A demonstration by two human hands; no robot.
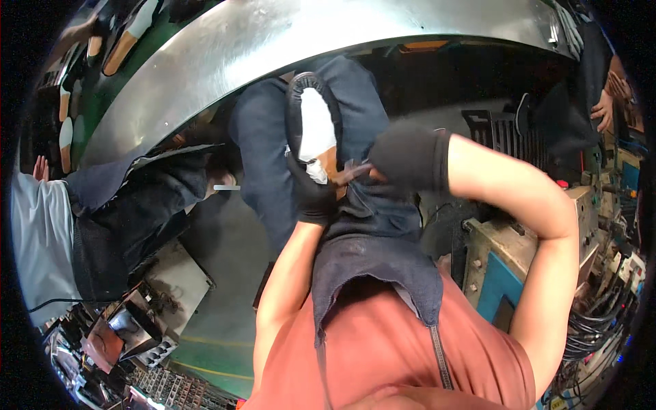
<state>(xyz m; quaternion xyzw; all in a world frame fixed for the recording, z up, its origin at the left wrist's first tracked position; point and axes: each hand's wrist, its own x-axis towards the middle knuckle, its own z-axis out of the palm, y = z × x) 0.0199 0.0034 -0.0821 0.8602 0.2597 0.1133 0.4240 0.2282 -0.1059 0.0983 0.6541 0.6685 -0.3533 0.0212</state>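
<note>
A black shoe upper (pixel 319 123) lies bottom up across my thighs, its toe pointing away from me. Its underside is white, with a tan-brown section toward the heel. My left hand (pixel 316 201), in a black glove, is wrapped around the heel end. Just right of the heel is my right hand (pixel 408 157), also in a black glove and smeared by motion. Its fingers are closed on a thin, pale brownish tool (pixel 352 172) whose tip meets the tan heel section. Blur hides what kind of tool it is. A dark apron (pixel 376 256) covers my lap.
A shiny metal table (pixel 273 34) curves across beyond my knees. More shoe forms (pixel 130 44) stand on a green surface at the far left. One person sits at left (pixel 130 212); another person's hand (pixel 603 111) shows at far right. A machine box (pixel 506 256) stands beside my right elbow.
</note>
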